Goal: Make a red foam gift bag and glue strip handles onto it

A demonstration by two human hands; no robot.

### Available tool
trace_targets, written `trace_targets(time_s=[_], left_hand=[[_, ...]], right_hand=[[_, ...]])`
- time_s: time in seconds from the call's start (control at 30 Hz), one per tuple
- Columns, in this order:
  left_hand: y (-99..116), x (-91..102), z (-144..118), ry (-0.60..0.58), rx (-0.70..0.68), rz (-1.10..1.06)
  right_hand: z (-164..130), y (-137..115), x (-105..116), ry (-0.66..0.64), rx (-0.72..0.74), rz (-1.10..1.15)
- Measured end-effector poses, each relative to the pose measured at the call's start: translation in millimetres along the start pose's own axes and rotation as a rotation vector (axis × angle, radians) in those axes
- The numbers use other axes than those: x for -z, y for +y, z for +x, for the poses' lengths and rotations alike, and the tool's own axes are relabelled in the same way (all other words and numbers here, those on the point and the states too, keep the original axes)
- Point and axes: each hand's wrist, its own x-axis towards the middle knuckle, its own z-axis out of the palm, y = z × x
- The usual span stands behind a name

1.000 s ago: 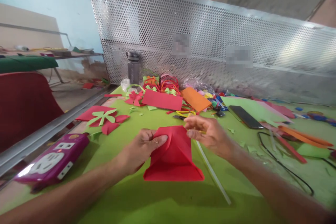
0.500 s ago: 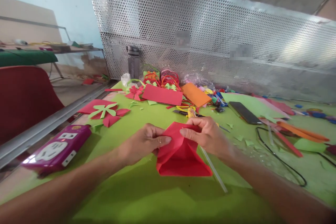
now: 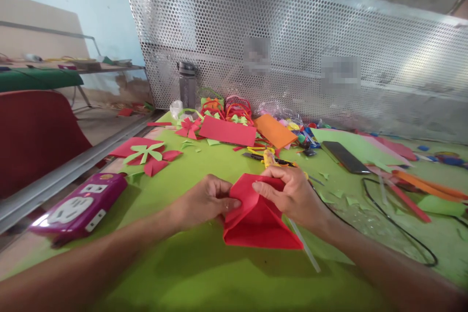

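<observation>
On the lime-green paper-covered table [image 3: 204,273], just in front of the person, lay a folded sheet of red craft paper [image 3: 259,219], its wide lower edge resting flat on the green surface while its narrower upper end was lifted toward the two hands. Holding it that way kept the base steady against the table and left the top flaps free to be worked. The left hand [image 3: 204,200] was curled nearly closed, thumb and fingertips pinched together on the paper's upper left edge. The right hand [image 3: 288,192] was also closed on the sheet, its fingers wrapped over the upper right corner and its thumb pressing the flap inward, so both hands clamped the same end from opposite sides. A thin translucent stick [image 3: 305,248] lay on the table just beside the paper's right edge, partly under the right wrist.

Well apart to the left sat a purple power strip with white sockets [image 3: 78,209], near the table edge. Farther back lay a red paper shape with a green flower cut-out [image 3: 144,153], a flat red rectangular sheet [image 3: 226,131], an orange sheet [image 3: 274,131] and a heap of coloured paper loops and scraps. A dark phone [image 3: 345,157] rested on a pale green sheet to the right, with a black cable [image 3: 395,226] looping nearby. Behind everything stood a perforated metal panel [image 3: 292,34], closing off the back of the table.
</observation>
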Motion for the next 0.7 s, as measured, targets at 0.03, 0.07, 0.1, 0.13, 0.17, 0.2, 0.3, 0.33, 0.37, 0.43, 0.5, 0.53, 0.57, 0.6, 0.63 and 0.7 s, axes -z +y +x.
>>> trace_targets(time_s=[0.03, 0.07, 0.1, 0.13, 0.17, 0.2, 0.3, 0.33, 0.37, 0.43, 0.5, 0.53, 0.57, 0.6, 0.63, 0.7], left_hand=[[-1, -1.2, 0, 0.013, -0.008, 0.002], [-1, -2.5, 1, 0.025, -0.017, 0.007], [-2, -3.8, 1, 0.032, -0.029, 0.013], [-2, -5.0, 1, 0.038, -0.042, 0.024], [-2, -6.2, 2, 0.042, -0.06, 0.037], [-3, -7.3, 2, 0.045, -0.081, 0.048], [-4, -9.7, 2, 0.033, -0.105, 0.056], [-4, -10.2, 1, 0.032, -0.099, 0.054], [-3, -10.4, 1, 0.032, -0.096, 0.05], [0, -9.7, 0, 0.049, -0.119, 0.034], [6, -7.8, -3, 0.095, -0.173, 0.01], [10, -6.5, -4, 0.126, -0.199, 0.001], [13, -5.1, -6, 0.163, -0.222, -0.002], [17, -3.6, -7, 0.201, -0.239, 0.002], [20, -2.3, -8, 0.234, -0.257, 0.012], [24, 0.1, -10, 0.279, -0.296, 0.041]], right_hand=[[-1, 0, -1, -0.009, 0.0, -0.01], [-1, -1, -2, -0.016, 0.001, -0.019], [-2, -2, -3, -0.019, 0.004, -0.031], [-2, -2, -4, -0.017, 0.009, -0.044], [-2, -3, -5, -0.012, 0.015, -0.058], [-3, -3, -6, -0.004, 0.023, -0.07], [-3, -4, -9, 0.022, 0.048, -0.101], [-3, -4, -10, 0.028, 0.051, -0.101], [-2, -3, -10, 0.036, 0.049, -0.09], [0, -1, -8, 0.049, 0.03, -0.029], [2, 3, -5, 0.048, -0.021, 0.102], [3, 6, -4, 0.031, -0.053, 0.183], [4, 8, -2, 0.001, -0.089, 0.268], [5, 11, -1, -0.04, -0.124, 0.347], [6, 13, 0, -0.086, -0.151, 0.411], [6, 15, 2, -0.174, -0.182, 0.487]])
